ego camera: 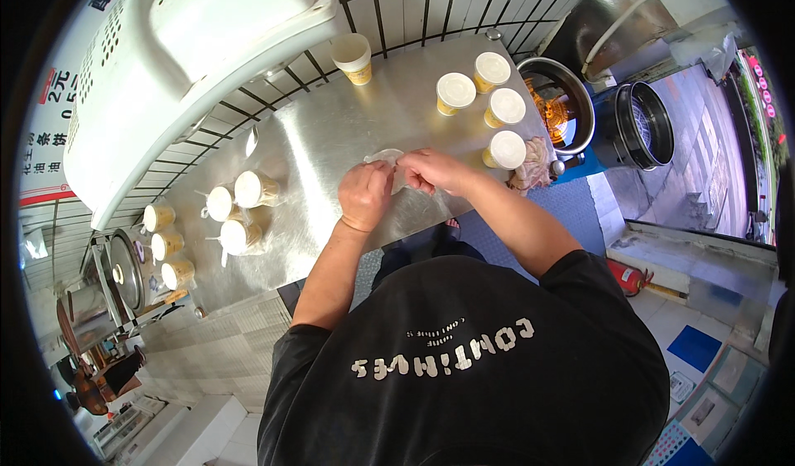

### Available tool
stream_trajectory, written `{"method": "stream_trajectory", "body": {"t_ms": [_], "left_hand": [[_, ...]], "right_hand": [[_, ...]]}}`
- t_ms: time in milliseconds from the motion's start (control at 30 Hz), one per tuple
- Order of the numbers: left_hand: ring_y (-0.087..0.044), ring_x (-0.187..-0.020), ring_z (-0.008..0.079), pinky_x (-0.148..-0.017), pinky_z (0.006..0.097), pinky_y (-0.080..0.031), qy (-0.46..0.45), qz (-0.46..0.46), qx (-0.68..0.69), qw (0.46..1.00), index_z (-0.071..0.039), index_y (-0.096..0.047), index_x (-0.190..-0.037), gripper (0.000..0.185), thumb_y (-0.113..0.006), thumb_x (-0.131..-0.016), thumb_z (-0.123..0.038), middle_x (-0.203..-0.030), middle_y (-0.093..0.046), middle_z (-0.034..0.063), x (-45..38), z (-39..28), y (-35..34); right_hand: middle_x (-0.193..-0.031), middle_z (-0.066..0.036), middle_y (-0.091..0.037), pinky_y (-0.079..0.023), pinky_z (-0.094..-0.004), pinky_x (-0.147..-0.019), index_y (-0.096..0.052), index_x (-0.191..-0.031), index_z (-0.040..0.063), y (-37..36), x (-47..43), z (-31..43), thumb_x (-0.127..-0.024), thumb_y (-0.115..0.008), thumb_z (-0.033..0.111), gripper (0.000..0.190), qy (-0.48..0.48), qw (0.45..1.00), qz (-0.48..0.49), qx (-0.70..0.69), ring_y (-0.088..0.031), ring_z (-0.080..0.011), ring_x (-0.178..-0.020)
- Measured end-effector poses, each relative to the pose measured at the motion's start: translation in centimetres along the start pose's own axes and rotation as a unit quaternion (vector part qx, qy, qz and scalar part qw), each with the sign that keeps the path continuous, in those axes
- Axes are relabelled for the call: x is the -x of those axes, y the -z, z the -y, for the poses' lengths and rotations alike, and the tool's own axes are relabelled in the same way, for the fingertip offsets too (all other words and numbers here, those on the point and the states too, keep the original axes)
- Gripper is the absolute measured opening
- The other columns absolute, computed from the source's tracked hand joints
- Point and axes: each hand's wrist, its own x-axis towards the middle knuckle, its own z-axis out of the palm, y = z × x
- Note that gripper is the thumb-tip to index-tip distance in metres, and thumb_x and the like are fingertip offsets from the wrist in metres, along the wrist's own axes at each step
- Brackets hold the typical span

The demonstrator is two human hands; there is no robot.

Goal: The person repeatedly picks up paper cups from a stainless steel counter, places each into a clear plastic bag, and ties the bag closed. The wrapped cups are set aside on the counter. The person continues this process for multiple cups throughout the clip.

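My left hand (365,194) and my right hand (433,173) meet over the middle of a stainless-steel table (329,131). Between them they pinch a thin translucent plastic bag (385,155), mostly covered by the fingers; what it contains is hidden. Right of my right hand stand several lidded paper cups (504,150), yellow and white. Left of my left hand are three lidded cups in clear bags (241,237), with three more bagged cups (177,274) near the left end. At the back edge stands an open-topped paper cup or cup stack (353,59).
A crumpled cloth (530,166) lies at the table's right edge. Beyond it are a steel pot (589,115) of dark liquid and a black bucket-like container (661,127). A white perforated plastic basket (205,50) overhangs the back left. A fire extinguisher (626,278) stands on the floor, right.
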Motion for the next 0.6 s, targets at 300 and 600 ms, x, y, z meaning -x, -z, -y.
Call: {"method": "stream_trajectory", "body": {"t_ms": [300, 600], "left_hand": [[-0.068, -0.079, 0.0266, -0.081, 0.0391, -0.056, 0.066, 0.028, 0.039, 0.997, -0.008, -0.062, -0.082, 0.017, -0.077, -0.075, -0.004, -0.083, -0.07, 0.006, -1.4, -0.1, 0.3], [-0.068, -0.08, 0.0273, -0.085, 0.0417, -0.055, 0.082, 0.062, 0.094, 0.99, -0.007, -0.061, -0.075, 0.015, -0.075, -0.074, -0.005, -0.086, -0.072, 0.0075, -2.2, -1.1, -0.1]], "right_hand": [[-0.078, 0.003, -0.062, -0.045, -0.0244, -0.062, -0.068, -0.1, 0.005, -1.4, -0.6, 0.9, -0.095, -0.067, 0.028, 0.024, 0.188, 0.973, -0.128, 0.048, -0.054, -0.0053, -0.071], [-0.091, -0.008, -0.073, -0.051, -0.0341, -0.075, -0.069, -0.105, 0.003, 6.2, -9.3, 10.2, -0.091, -0.064, 0.036, 0.036, 0.172, 0.919, -0.309, 0.175, -0.067, -0.0203, -0.083]]}}
